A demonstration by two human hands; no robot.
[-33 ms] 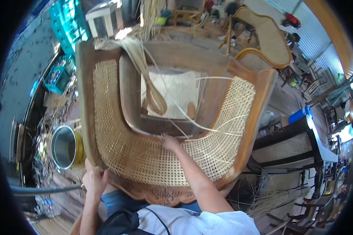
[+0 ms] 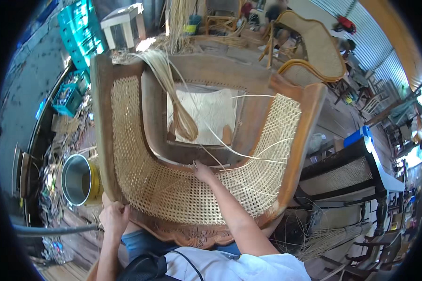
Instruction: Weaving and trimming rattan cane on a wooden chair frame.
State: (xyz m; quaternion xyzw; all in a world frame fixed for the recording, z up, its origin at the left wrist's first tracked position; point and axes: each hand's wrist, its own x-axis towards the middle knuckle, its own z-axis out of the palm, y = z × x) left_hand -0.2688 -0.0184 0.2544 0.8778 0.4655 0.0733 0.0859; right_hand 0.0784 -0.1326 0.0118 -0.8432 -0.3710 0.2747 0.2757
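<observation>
A wooden chair frame [image 2: 101,122] with a curved back of woven cane [image 2: 173,196] lies tilted across my lap. My right hand [image 2: 203,172] rests at the inner edge of the weave, fingers pinched on a thin loose cane strand [image 2: 248,157] that loops out to the right over the webbing. My left hand [image 2: 113,216] grips the chair's lower outer rail near the carved wood. A bundle of raw cane strands [image 2: 173,100] hangs over the top rail into the open seat area, over a pale board [image 2: 211,112].
A metal bucket [image 2: 77,179] stands at the left among scraps. Teal crates [image 2: 79,30] and a white stool [image 2: 124,21] are at the back left. Other cane chairs [image 2: 314,44] stand behind; a dark table [image 2: 361,159] is right. A black hose [image 2: 51,229] lies lower left.
</observation>
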